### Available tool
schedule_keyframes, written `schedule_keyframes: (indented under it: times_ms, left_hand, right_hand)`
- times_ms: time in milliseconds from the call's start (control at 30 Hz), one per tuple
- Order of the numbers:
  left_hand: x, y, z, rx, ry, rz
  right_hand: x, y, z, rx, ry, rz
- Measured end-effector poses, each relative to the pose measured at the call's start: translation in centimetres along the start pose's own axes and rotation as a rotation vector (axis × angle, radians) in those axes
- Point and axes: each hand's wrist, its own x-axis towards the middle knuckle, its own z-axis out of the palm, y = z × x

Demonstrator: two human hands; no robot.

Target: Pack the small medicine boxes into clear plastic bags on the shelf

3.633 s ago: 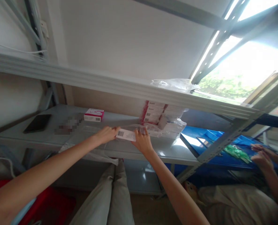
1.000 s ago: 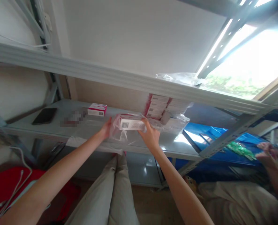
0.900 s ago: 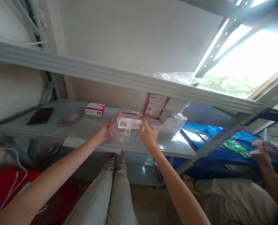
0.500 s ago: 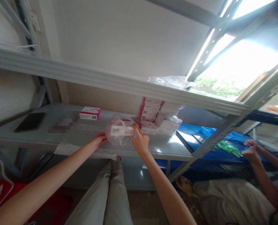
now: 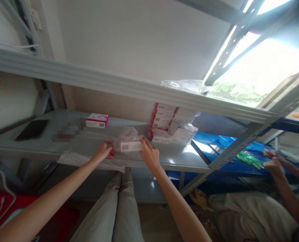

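Observation:
A small white and pink box point(image 5: 129, 146) is in a clear plastic bag point(image 5: 129, 133) just above the grey shelf point(image 5: 169, 154). My right hand point(image 5: 150, 154) grips the box at its right end, thumb below and fingers on top. At the bag's left side is my left hand point(image 5: 105, 152), fingers curled with a gap between them and the thumb; whether it pinches the film is hard to see. Another white and pink box point(image 5: 97, 120) lies farther back on the left. To the right stand several stacked boxes point(image 5: 164, 121) in clear plastic.
A dark phone point(image 5: 32, 129) lies at the shelf's left. Flat clear bags point(image 5: 83, 159) hang over the front edge. An upper shelf beam point(image 5: 119, 86) crosses above. At right, another person's hands point(image 5: 272, 161) work near green packets point(image 5: 250, 159) on a blue surface.
The bag has sunk and crumpled around the box, which is slightly lower. My left hand has drawn a little left, its fingers now showing more.

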Motion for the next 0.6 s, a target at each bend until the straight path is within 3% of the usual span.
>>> schedule_keyframes:
  times_ms: [67, 133, 200, 300, 433, 600]
  left_hand:
    - [-0.5, 2.1, 0.0, 0.235, 0.287, 0.001]
    - [-0.6, 4.6, 0.3, 0.426, 0.425, 0.162]
    - [-0.1, 7.0, 1.0, 0.512, 0.376, 0.308]
    - [1.9, 8.9, 2.9, 0.559, 0.174, 0.378]
    - [5.4, 8.7, 5.5, 0.506, -0.053, 0.307]
    - [7.2, 7.7, 5.9, 0.387, -0.117, 0.335]
  right_hand:
    - [-0.2, 0.3, 0.2, -0.002, 0.003, 0.012]
    - [-0.3, 0.6, 0.4, -0.004, -0.002, 0.009]
    - [-0.5, 0.8, 0.6, -0.009, -0.021, -0.004]
    - [-0.8, 0.5, 0.5, -0.026, -0.085, -0.085]
    - [-0.9, 0.0, -0.4, -0.050, -0.189, -0.186]
    - [-0.7, 1.3, -1.9, 0.089, -0.249, -0.255]
